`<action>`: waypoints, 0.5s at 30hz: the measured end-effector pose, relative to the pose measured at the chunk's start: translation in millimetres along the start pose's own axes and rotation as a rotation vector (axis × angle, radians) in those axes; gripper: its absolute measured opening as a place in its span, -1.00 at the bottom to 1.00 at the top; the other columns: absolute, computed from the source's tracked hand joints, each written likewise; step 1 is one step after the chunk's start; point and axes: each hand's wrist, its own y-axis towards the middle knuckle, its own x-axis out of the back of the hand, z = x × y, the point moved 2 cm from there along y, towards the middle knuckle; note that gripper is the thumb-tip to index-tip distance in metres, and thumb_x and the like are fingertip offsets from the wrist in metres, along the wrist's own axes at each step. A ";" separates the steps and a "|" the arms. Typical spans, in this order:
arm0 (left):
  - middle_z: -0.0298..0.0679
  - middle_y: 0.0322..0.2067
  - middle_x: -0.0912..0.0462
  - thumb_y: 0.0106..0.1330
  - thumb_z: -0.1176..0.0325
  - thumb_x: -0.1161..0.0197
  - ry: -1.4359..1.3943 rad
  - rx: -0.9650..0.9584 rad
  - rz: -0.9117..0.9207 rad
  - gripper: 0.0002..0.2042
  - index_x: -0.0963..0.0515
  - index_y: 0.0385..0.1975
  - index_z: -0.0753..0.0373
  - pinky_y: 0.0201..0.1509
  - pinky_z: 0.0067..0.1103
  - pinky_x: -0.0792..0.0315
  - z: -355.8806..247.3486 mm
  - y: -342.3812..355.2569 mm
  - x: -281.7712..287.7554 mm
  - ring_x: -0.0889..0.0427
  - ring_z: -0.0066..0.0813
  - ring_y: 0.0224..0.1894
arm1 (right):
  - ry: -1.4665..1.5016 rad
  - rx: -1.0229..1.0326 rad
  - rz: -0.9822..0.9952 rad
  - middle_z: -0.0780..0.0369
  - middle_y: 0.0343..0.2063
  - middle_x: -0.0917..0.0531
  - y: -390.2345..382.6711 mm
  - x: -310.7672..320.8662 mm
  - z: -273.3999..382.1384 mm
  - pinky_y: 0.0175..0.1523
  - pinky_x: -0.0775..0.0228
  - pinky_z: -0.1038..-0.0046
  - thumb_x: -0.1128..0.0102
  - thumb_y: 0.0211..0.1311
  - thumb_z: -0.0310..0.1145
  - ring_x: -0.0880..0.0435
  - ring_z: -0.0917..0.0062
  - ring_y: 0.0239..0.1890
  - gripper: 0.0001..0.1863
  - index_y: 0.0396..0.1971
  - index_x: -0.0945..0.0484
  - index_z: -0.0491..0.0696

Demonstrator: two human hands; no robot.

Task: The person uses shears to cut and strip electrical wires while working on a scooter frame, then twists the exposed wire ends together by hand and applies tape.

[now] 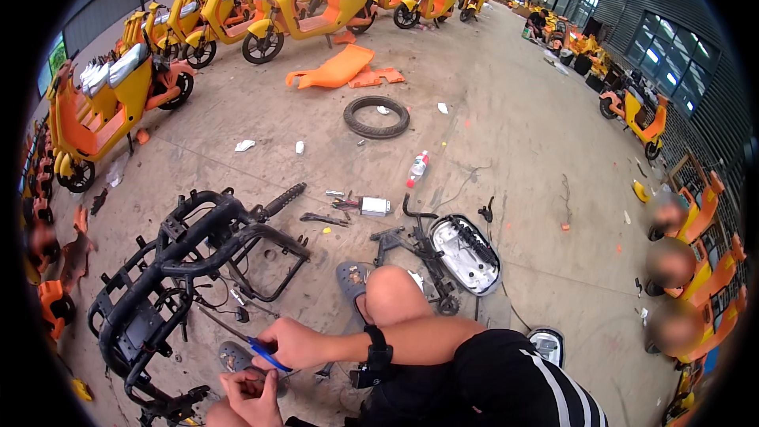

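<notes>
My right hand [294, 343] grips a blue-handled tool [270, 356]; its exact kind is partly hidden by the fingers. Just below and to the left, my left hand [251, 397] is closed in a pinch close to that tool. Whatever it pinches is too small to make out. Left of both hands lies a bare black scooter frame [186, 261] with a spring shock absorber [285, 199] at its far end. Thin dark cables hang from the frame's near side toward my hands.
Beyond my feet lie a silver boxy part with wires [374, 205], a metal swingarm [439, 265] and an oval tray-like part [466, 255]. Farther off are a bottle [418, 168], a tyre [376, 117] and orange panels [340, 69]. Yellow scooters [316, 12] line the back and sides.
</notes>
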 end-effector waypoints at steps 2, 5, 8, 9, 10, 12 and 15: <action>-0.28 -0.49 -0.57 0.09 0.51 -0.42 0.006 0.029 0.007 -0.78 -0.49 -0.33 0.33 -0.42 -0.69 -0.43 5.7 -1.2 -0.4 -0.52 -0.62 -0.49 | -0.052 0.008 0.016 0.17 -0.76 -0.40 1.0 0.4 -0.1 -0.51 -0.19 0.46 -0.34 0.04 -0.21 -0.25 0.68 -0.62 -0.65 -0.59 -0.51 -0.24; -0.27 -0.53 -0.55 0.18 0.41 -0.37 0.065 -0.050 0.053 -0.81 -0.49 -0.36 0.32 -0.46 -0.66 -0.42 6.4 -1.8 -0.4 -0.51 -0.58 -0.53 | -0.031 0.017 0.036 0.24 -0.77 -0.43 2.9 -1.9 -6.5 -0.52 -0.17 0.48 -0.34 0.06 -0.22 -0.25 0.69 -0.62 -0.65 -0.60 -0.51 -0.24; -0.35 -0.36 -0.37 0.26 0.55 -0.18 0.018 -0.110 0.080 -0.68 -0.46 0.02 0.39 -0.40 -0.77 -0.29 1.7 0.2 3.8 -0.35 -0.69 -0.43 | 0.041 -0.027 0.018 0.32 -0.77 -0.47 5.5 6.8 -6.2 -0.53 -0.17 0.54 -0.35 0.07 -0.22 -0.30 0.72 -0.65 -0.65 -0.64 -0.54 -0.21; -0.34 -0.36 -0.37 0.22 0.58 -0.21 -0.011 -0.122 0.026 -0.70 -0.48 -0.03 0.40 -0.36 -0.75 -0.29 -1.4 1.2 3.3 -0.36 -0.67 -0.40 | 0.096 -0.076 0.003 0.34 -0.76 -0.48 6.9 10.4 -3.0 -0.54 -0.17 0.56 -0.36 0.07 -0.22 -0.33 0.73 -0.65 -0.66 -0.64 -0.55 -0.20; -0.33 -0.36 -0.37 0.17 0.60 -0.24 -0.037 -0.130 -0.027 -0.72 -0.49 -0.09 0.40 -0.32 -0.73 -0.30 -6.6 0.8 1.1 -0.37 -0.64 -0.37 | 0.155 -0.128 -0.011 0.35 -0.75 -0.49 7.9 13.4 2.0 -0.54 -0.17 0.57 -0.36 0.07 -0.22 -0.35 0.74 -0.65 -0.67 -0.65 -0.56 -0.18; -0.31 -0.36 -0.38 0.11 0.62 -0.28 -0.031 -0.165 -0.068 -0.75 -0.51 -0.19 0.40 -0.26 -0.69 -0.31 -19.5 -0.8 -1.9 -0.39 -0.58 -0.32 | 0.258 -0.163 -0.015 0.37 -0.74 -0.51 10.4 12.9 -0.9 -0.56 -0.19 0.61 -0.37 0.07 -0.22 -0.42 0.77 -0.65 -0.70 -0.64 -0.59 -0.14; -0.26 -0.36 -0.38 0.05 0.60 -0.33 0.095 -0.257 -0.041 -0.80 -0.52 -0.31 0.38 -0.20 -0.62 -0.32 -36.2 -4.9 -1.9 -0.41 -0.46 -0.29 | 0.240 -0.182 0.014 0.38 -0.74 -0.49 6.0 6.4 1.5 -0.56 -0.17 0.61 -0.37 0.07 -0.23 -0.39 0.77 -0.66 -0.71 -0.64 -0.59 -0.14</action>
